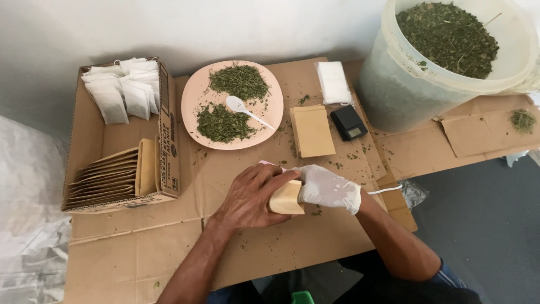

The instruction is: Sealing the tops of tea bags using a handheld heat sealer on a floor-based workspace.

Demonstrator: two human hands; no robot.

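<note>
A small tan paper pouch [286, 199] sat on the flattened brown cardboard sheet [169, 236], pressed between both hands. The bare left hand [253, 197] clasped its left side; the white-gloved right hand [329, 188] gripped its right edge, below the pink round plate [191, 95] of dried green herbs [239, 81].

Wall [185, 25]: plain, pale grey-white, unmarked, running along the far side under soft, even light. Floor [489, 225]: dark grey, smooth, exposed at right. Flattened brown cardboard sheets [140, 247] are spread over the floor as a working surface. Crinkled translucent plastic sheeting [28, 208] lies along the left edge.
</note>
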